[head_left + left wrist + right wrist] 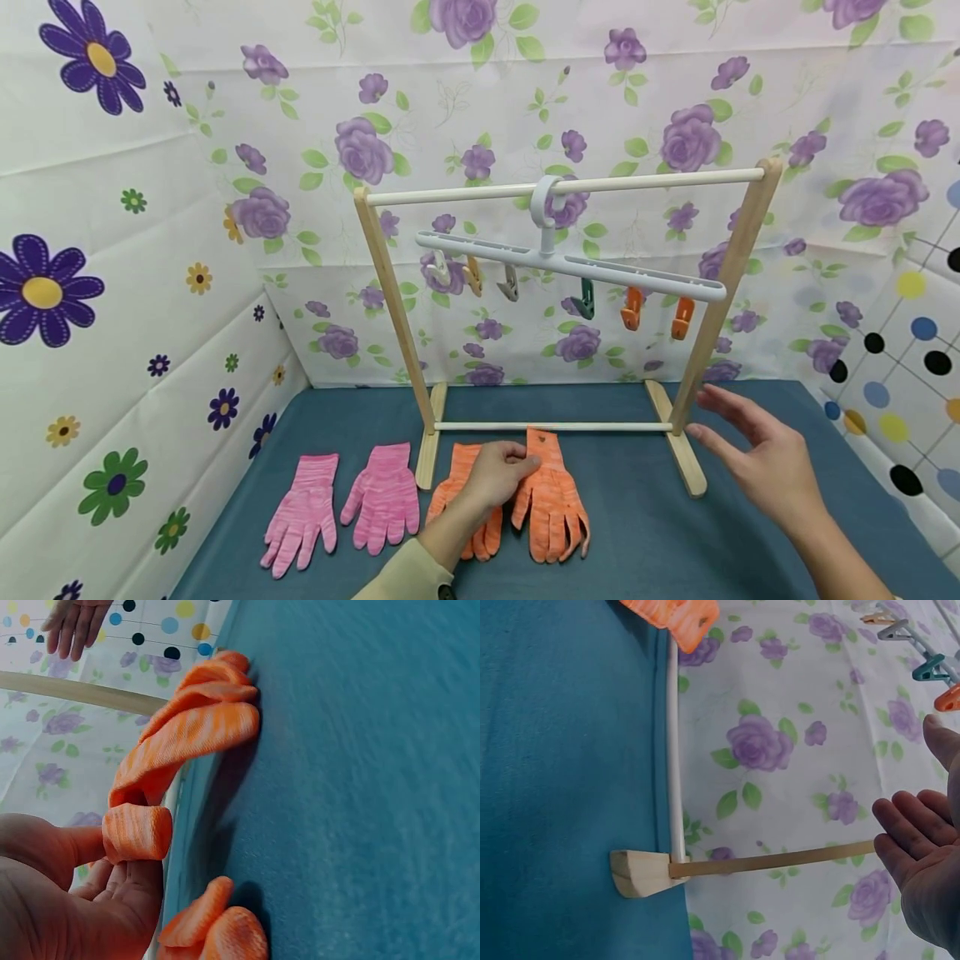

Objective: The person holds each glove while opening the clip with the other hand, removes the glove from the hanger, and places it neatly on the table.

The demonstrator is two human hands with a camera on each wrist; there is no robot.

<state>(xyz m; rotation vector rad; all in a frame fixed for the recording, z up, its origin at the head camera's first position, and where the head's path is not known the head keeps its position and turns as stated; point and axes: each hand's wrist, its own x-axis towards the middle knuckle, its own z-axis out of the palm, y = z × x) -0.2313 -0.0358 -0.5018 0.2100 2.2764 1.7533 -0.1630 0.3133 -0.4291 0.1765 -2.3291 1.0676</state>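
My left hand (498, 473) pinches an orange knit glove (553, 508) near its cuff. In the left wrist view the thumb presses on that glove (187, 739), whose cuff is partly lifted off the table. A second orange glove (491, 533) lies just left of it, partly hidden behind my left hand and forearm. Two pink gloves lie farther left, one pink glove (303, 508) outermost and another pink glove (384, 500) beside it. My right hand (772, 454) hovers by the rack's right post with spread fingers and holds nothing.
A wooden rack (705, 350) stands on the blue tabletop (637, 533). From its top bar hangs a grey hanger (570, 265) carrying several clips, among them a green clip (585, 300) and an orange clip (682, 318). Flowered sheets (300, 125) enclose the back and sides.
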